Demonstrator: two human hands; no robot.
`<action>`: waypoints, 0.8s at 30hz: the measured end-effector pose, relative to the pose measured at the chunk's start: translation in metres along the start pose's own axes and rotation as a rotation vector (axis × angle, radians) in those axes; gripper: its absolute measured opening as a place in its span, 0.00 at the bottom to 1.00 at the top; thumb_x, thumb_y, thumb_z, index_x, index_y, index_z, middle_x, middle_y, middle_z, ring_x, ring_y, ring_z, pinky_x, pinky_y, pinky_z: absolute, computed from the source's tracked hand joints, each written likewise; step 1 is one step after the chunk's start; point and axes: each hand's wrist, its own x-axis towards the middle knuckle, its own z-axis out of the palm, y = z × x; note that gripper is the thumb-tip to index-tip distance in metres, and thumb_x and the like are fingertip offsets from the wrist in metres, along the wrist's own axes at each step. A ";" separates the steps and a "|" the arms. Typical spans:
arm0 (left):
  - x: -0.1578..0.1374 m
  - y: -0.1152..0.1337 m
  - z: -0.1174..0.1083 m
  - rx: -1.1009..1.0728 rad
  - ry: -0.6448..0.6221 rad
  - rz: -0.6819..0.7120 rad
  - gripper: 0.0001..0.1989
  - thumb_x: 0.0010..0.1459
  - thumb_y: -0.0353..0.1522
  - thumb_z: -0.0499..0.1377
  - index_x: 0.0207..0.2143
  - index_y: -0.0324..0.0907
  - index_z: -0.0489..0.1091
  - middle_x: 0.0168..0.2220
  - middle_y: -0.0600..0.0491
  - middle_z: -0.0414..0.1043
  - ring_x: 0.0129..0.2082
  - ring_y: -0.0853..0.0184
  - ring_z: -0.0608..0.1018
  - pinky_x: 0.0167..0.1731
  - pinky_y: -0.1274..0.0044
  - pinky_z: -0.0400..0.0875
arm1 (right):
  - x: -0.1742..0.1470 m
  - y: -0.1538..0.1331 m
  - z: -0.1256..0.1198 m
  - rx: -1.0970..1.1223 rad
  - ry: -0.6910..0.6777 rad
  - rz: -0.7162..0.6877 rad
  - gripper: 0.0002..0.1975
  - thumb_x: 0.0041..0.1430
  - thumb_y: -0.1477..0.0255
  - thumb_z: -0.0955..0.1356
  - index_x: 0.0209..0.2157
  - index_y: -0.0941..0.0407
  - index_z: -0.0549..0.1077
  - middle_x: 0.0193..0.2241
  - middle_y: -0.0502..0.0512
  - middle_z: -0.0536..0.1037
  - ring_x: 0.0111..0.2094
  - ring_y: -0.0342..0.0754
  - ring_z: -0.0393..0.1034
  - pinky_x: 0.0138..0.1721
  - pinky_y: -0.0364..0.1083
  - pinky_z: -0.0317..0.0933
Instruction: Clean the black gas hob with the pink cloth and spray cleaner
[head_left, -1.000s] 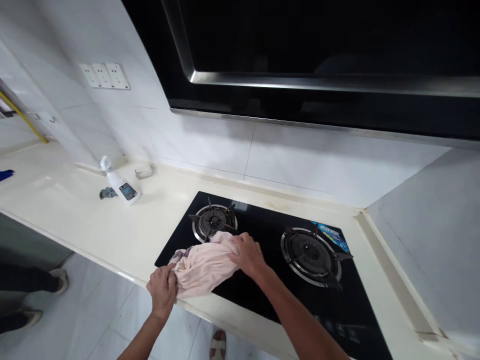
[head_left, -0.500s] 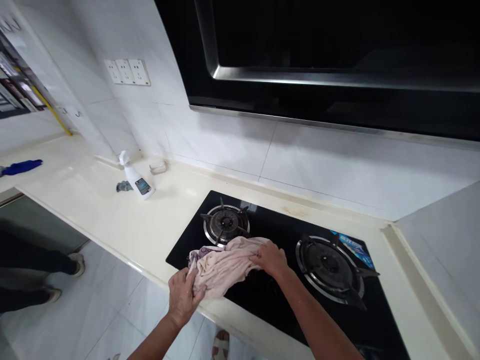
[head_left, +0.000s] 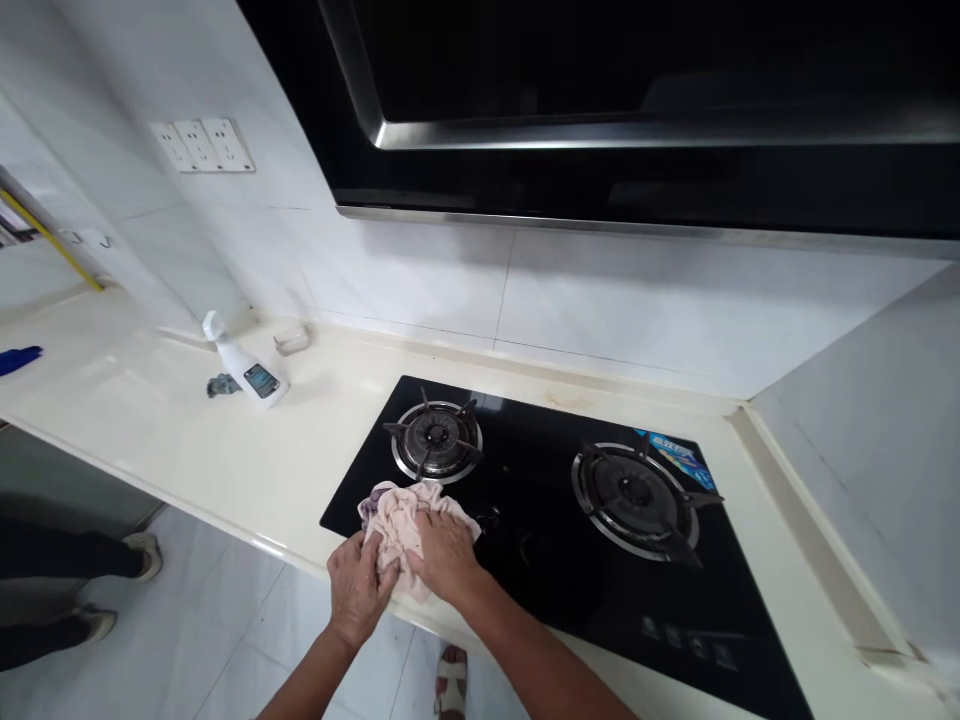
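Observation:
A pale pink cloth (head_left: 397, 520) with a purple patch lies bunched at the front left corner of the black gas stove (head_left: 525, 540). My left hand (head_left: 358, 590) grips its near left edge, thumb on top and fingers partly hidden in the folds. On the cloth's right side, my right hand (head_left: 444, 555) presses down with curled fingers and holds the fabric. Just behind the cloth is the left burner (head_left: 437, 440). The right burner (head_left: 636, 500) stands apart from both hands.
A white spray bottle (head_left: 244, 365) stands left of the stove beside a grey rag (head_left: 223, 385) and a small clear dish (head_left: 292, 340). The black range hood (head_left: 600, 190) overhangs the wall. Another person's legs (head_left: 67, 550) are at the lower left.
My right hand has moved left toward my left hand, gathering the cloth from a spread shape into a tighter bunch. The view has shifted slightly to the right.

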 end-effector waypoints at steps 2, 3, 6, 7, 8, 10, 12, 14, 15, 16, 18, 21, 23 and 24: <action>-0.002 -0.002 -0.002 -0.029 -0.014 -0.001 0.19 0.62 0.43 0.57 0.50 0.42 0.72 0.47 0.44 0.71 0.46 0.54 0.73 0.47 0.63 0.66 | -0.022 0.012 0.007 0.038 0.061 0.037 0.14 0.59 0.65 0.68 0.45 0.56 0.72 0.45 0.61 0.78 0.50 0.58 0.70 0.52 0.55 0.60; -0.003 -0.002 -0.004 -0.049 -0.025 0.000 0.18 0.62 0.43 0.57 0.49 0.43 0.72 0.46 0.44 0.71 0.46 0.54 0.73 0.46 0.63 0.66 | -0.035 0.021 0.010 0.051 0.094 0.053 0.11 0.58 0.67 0.68 0.41 0.55 0.73 0.42 0.61 0.78 0.48 0.57 0.70 0.52 0.55 0.60; -0.008 0.000 -0.009 -0.136 -0.075 0.017 0.15 0.63 0.44 0.57 0.44 0.43 0.73 0.42 0.46 0.71 0.43 0.56 0.72 0.43 0.66 0.66 | -0.079 0.054 0.014 0.069 0.200 0.114 0.06 0.56 0.69 0.68 0.35 0.54 0.73 0.39 0.60 0.77 0.46 0.57 0.70 0.52 0.56 0.60; -0.010 0.002 -0.010 -0.168 -0.097 0.025 0.14 0.64 0.44 0.57 0.42 0.44 0.73 0.40 0.47 0.71 0.42 0.57 0.72 0.42 0.67 0.65 | -0.094 0.065 0.015 0.075 0.230 0.145 0.06 0.55 0.69 0.68 0.35 0.54 0.73 0.39 0.61 0.77 0.47 0.58 0.69 0.54 0.57 0.60; -0.011 0.005 -0.012 -0.196 -0.120 0.033 0.13 0.64 0.44 0.57 0.40 0.44 0.73 0.39 0.49 0.71 0.41 0.58 0.72 0.41 0.68 0.65 | -0.108 0.074 0.016 0.086 0.253 0.185 0.07 0.55 0.68 0.68 0.36 0.54 0.74 0.41 0.61 0.77 0.48 0.59 0.69 0.55 0.58 0.59; -0.010 0.011 -0.013 -0.229 -0.149 0.039 0.13 0.65 0.43 0.56 0.37 0.44 0.73 0.37 0.50 0.71 0.39 0.60 0.72 0.40 0.69 0.63 | -0.129 0.090 0.017 0.148 0.264 0.266 0.12 0.54 0.66 0.69 0.40 0.54 0.75 0.44 0.63 0.75 0.51 0.60 0.68 0.56 0.58 0.60; -0.008 0.017 -0.014 -0.225 -0.145 0.032 0.14 0.66 0.44 0.55 0.34 0.44 0.72 0.35 0.51 0.71 0.38 0.60 0.72 0.39 0.70 0.62 | -0.139 0.099 0.018 0.268 0.253 0.306 0.16 0.55 0.62 0.69 0.44 0.54 0.76 0.50 0.63 0.74 0.54 0.60 0.68 0.56 0.57 0.61; -0.003 0.021 -0.014 -0.211 -0.125 0.026 0.15 0.67 0.43 0.54 0.32 0.45 0.72 0.32 0.52 0.71 0.37 0.60 0.72 0.38 0.70 0.61 | -0.137 0.103 0.020 0.407 0.267 0.332 0.18 0.59 0.58 0.66 0.45 0.53 0.76 0.54 0.63 0.72 0.58 0.60 0.66 0.57 0.56 0.61; -0.002 0.023 -0.014 -0.207 -0.115 0.025 0.16 0.67 0.43 0.54 0.31 0.45 0.72 0.32 0.52 0.71 0.36 0.60 0.72 0.37 0.70 0.60 | -0.131 0.102 0.020 0.466 0.290 0.356 0.18 0.61 0.56 0.64 0.44 0.52 0.76 0.54 0.62 0.73 0.60 0.59 0.64 0.58 0.57 0.61; 0.000 0.024 -0.014 -0.207 -0.106 0.025 0.16 0.67 0.42 0.53 0.30 0.45 0.72 0.31 0.52 0.71 0.36 0.61 0.72 0.37 0.70 0.60 | -0.123 0.101 0.021 0.509 0.320 0.390 0.19 0.63 0.55 0.62 0.43 0.52 0.77 0.53 0.62 0.74 0.61 0.60 0.63 0.58 0.57 0.61; 0.002 0.025 -0.015 -0.222 -0.097 0.023 0.17 0.68 0.42 0.53 0.29 0.44 0.72 0.30 0.52 0.70 0.35 0.61 0.72 0.37 0.71 0.60 | -0.103 0.096 0.022 0.551 0.370 0.458 0.19 0.64 0.54 0.60 0.38 0.51 0.76 0.51 0.60 0.75 0.59 0.60 0.64 0.57 0.59 0.61; 0.001 0.026 -0.017 -0.257 -0.107 0.005 0.18 0.69 0.42 0.53 0.29 0.44 0.72 0.30 0.53 0.70 0.35 0.62 0.72 0.37 0.71 0.60 | -0.071 0.092 0.021 0.504 0.420 0.497 0.19 0.65 0.54 0.59 0.34 0.50 0.72 0.48 0.60 0.76 0.53 0.59 0.67 0.55 0.58 0.62; -0.001 0.026 -0.017 -0.277 -0.120 -0.005 0.18 0.69 0.42 0.52 0.29 0.44 0.72 0.30 0.53 0.70 0.35 0.62 0.72 0.38 0.71 0.61 | -0.053 0.095 0.018 0.441 0.430 0.481 0.19 0.67 0.54 0.56 0.37 0.51 0.71 0.43 0.60 0.76 0.49 0.56 0.69 0.52 0.56 0.64; -0.002 0.026 -0.017 -0.283 -0.126 -0.012 0.18 0.69 0.42 0.52 0.29 0.44 0.72 0.30 0.53 0.70 0.35 0.62 0.72 0.38 0.71 0.61 | -0.046 0.099 0.017 0.414 0.429 0.462 0.20 0.68 0.55 0.54 0.41 0.52 0.70 0.42 0.61 0.76 0.47 0.56 0.70 0.51 0.55 0.65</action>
